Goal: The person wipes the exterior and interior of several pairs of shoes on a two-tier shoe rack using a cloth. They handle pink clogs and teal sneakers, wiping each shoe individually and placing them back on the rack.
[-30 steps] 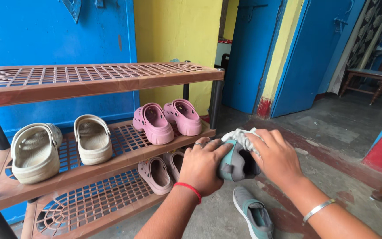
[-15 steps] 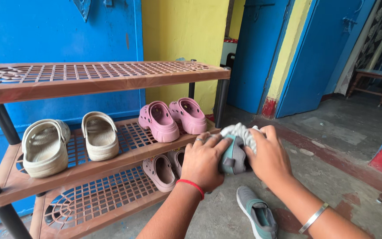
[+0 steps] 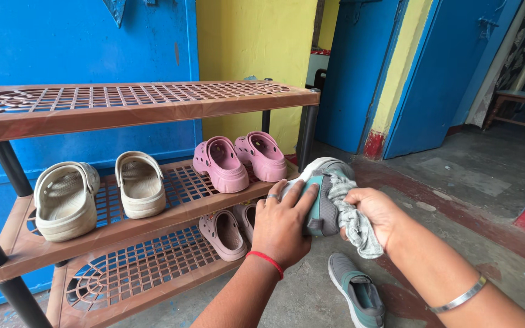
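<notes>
My left hand [image 3: 282, 226] grips a grey and teal sneaker [image 3: 322, 195], held up in front of the shoe rack [image 3: 141, 103]. My right hand [image 3: 377, 214] presses a grey cloth [image 3: 351, 214] against the sneaker's side. The matching grey sneaker [image 3: 357, 293] lies on the concrete floor below my hands. A red thread band circles my left wrist and a metal bangle my right.
The brown plastic rack stands against a blue wall. Its middle shelf holds a beige pair of clogs [image 3: 95, 194] and a pink pair [image 3: 239, 159]; another pink pair [image 3: 229, 229] sits on the lowest shelf. Blue doors [image 3: 360, 73] and a wooden stool [image 3: 521, 106] are further right.
The view has shifted slightly right and up. My hands keep the sneaker and cloth, and the right hand has moved the cloth along the shoe's side.
</notes>
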